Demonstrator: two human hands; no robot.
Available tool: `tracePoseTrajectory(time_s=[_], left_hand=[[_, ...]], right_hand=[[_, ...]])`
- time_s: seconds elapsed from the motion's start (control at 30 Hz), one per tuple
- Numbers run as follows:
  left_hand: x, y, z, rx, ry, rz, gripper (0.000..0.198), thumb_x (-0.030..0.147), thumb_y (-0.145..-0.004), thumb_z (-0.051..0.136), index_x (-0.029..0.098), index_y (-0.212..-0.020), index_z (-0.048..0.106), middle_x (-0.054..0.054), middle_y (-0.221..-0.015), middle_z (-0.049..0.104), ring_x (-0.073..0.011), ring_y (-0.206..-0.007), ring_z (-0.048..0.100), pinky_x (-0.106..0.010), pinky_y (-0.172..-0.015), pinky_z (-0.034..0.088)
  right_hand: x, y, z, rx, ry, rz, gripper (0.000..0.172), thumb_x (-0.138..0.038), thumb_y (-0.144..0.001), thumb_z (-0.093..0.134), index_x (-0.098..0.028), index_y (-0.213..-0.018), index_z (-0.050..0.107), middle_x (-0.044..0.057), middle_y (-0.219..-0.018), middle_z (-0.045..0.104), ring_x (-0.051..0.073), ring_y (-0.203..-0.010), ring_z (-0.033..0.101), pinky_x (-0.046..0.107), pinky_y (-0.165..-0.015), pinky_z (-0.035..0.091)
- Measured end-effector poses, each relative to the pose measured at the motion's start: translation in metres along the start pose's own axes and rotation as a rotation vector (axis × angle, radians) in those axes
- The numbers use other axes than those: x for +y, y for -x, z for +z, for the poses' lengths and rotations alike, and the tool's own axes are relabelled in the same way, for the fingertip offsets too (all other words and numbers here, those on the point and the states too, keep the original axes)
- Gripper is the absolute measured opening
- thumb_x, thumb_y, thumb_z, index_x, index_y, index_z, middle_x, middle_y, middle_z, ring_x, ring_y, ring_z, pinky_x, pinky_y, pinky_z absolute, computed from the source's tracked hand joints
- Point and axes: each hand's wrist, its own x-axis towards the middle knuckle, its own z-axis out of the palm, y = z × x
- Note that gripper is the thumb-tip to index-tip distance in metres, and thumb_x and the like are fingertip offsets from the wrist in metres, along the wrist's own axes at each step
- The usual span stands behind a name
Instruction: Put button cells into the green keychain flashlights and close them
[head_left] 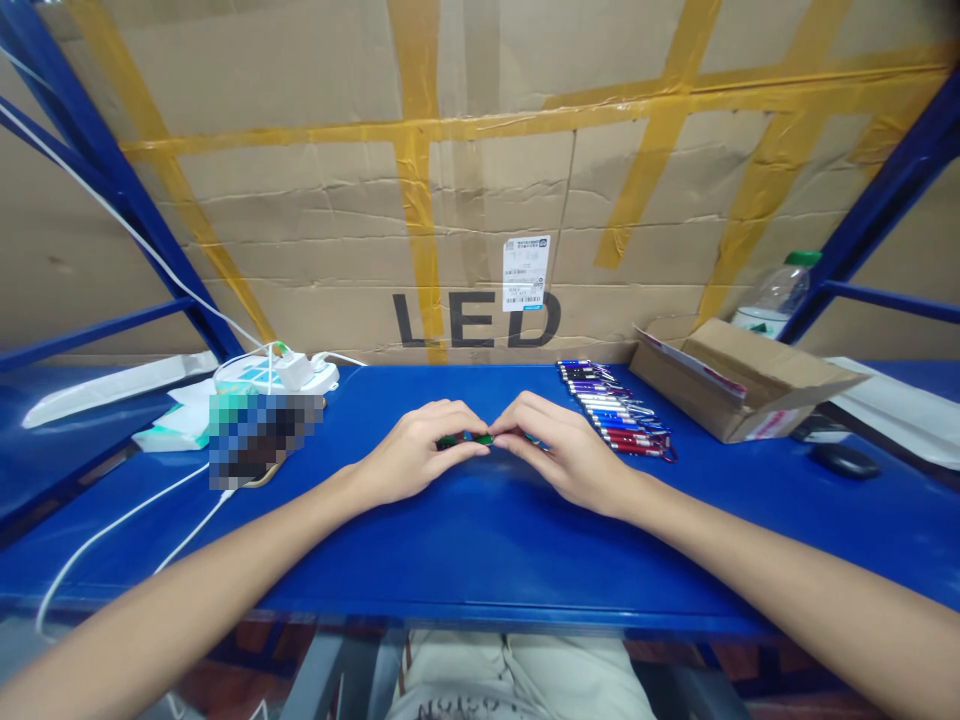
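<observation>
The person's bare left hand [416,450] and bare right hand [566,450] meet above the middle of a glossy blue tabletop [480,550], their 2 sets of fingertips touching or nearly so. Each hand is closed in a pinch, thumb below and fingers above, with a small shiny green piece [485,439] gripped between them at the fingertips; most of it is hidden by the fingers, so its full shape cannot be made out. Just beyond the right hand lies a row of slim metallic cylinders with clip rings [611,412], grouped by colour, with purple and black at the far end, then silver, blue and, nearest, red. To the right of the row sits an open brown cardboard box [739,385], with a rounded black computer mouse [845,460] near it and a clear plastic bottle with a green cap [780,290] behind. On the left side, well apart from the left hand, are a dark smartphone [264,462], partly blurred out, and a white power strip [319,378]. Behind everything stands a taped brown cardboard panel [315,230] printed with 3 black letters, "LED".
</observation>
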Motion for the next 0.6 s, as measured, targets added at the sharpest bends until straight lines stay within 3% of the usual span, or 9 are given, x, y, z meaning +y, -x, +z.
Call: tracePoseTrajectory(time_s=[0.23,0.43,0.6], left_hand=[[0.0019,-0.0013,-0.0002,-0.011,0.043,-0.061,0.019,0.032,-0.106,0.069,0.019,-0.117,0.076,-0.007,-0.109,0.077,-0.0191,-0.098,0.072,-0.031,-0.091,0.055],[-0.0019,-0.0014,0.0036,-0.047,0.294,-0.276,0.020,0.034,-0.102,0.074,0.018,-0.114,0.075,-0.006,-0.107,0.082,-0.0195,-0.093,0.079,-0.030,-0.088,0.061],[-0.0030,-0.0004,0.0057,-0.079,0.373,-0.317,0.026,0.036,-0.102,0.074,0.018,-0.120,0.070,-0.005,-0.105,0.081,-0.0197,-0.092,0.080,-0.032,-0.089,0.062]], right_hand=[[-0.0034,-0.0011,-0.0003,0.069,0.013,0.009,0.009,-0.023,-0.113,0.054,-0.024,-0.111,0.062,0.006,-0.102,0.065,0.021,-0.092,0.062,0.035,-0.083,0.051],[-0.0054,-0.0021,-0.0001,0.118,0.000,0.034,0.009,-0.021,-0.113,0.053,-0.023,-0.111,0.061,0.005,-0.101,0.065,0.020,-0.092,0.062,0.034,-0.084,0.051],[-0.0042,-0.0019,0.0004,0.118,0.006,0.038,0.008,-0.021,-0.112,0.054,-0.023,-0.110,0.061,0.005,-0.101,0.065,0.020,-0.091,0.062,0.033,-0.083,0.050]])
